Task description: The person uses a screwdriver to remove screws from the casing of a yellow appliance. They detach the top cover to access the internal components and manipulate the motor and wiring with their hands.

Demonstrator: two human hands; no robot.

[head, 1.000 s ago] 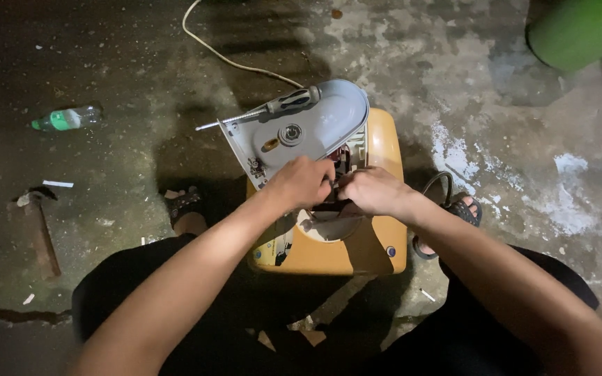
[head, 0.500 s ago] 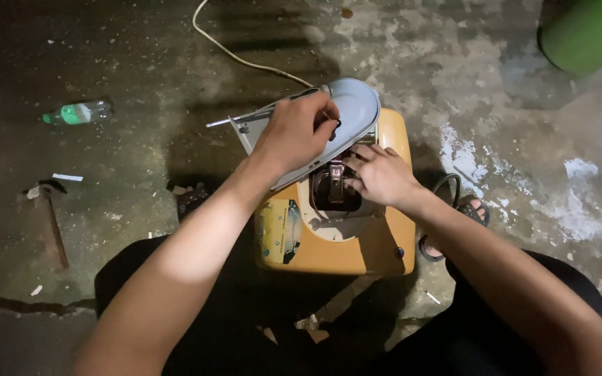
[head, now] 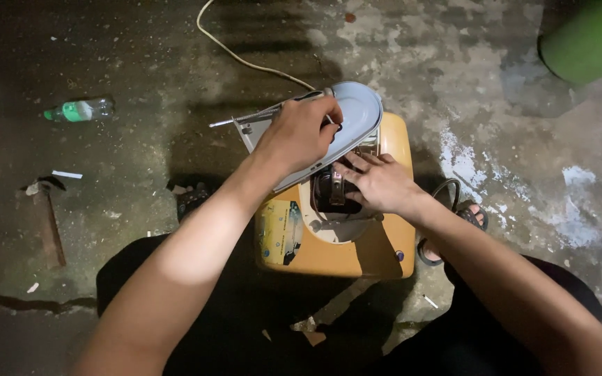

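An orange-yellow appliance body [head: 357,254] lies on the concrete floor between my knees. A pale grey rounded cover plate [head: 361,111] rests tilted over its far end. My left hand [head: 299,134] lies on top of this plate, fingers curled over it beside a thin metal rod [head: 245,120]. My right hand [head: 377,182] reaches under the plate's edge, fingertips touching a dark motor part [head: 329,191] in the round opening of the body.
A white cord [head: 245,59] runs from the appliance to the far edge. A plastic bottle [head: 78,110] and a hammer [head: 47,216] lie on the floor to the left. A green container [head: 583,42] stands at the far right. My sandalled foot [head: 465,216] is to the right.
My left hand moved from the opening up onto the grey plate, which has swung to lie flatter over the body's far end. My right hand stays at the dark part.
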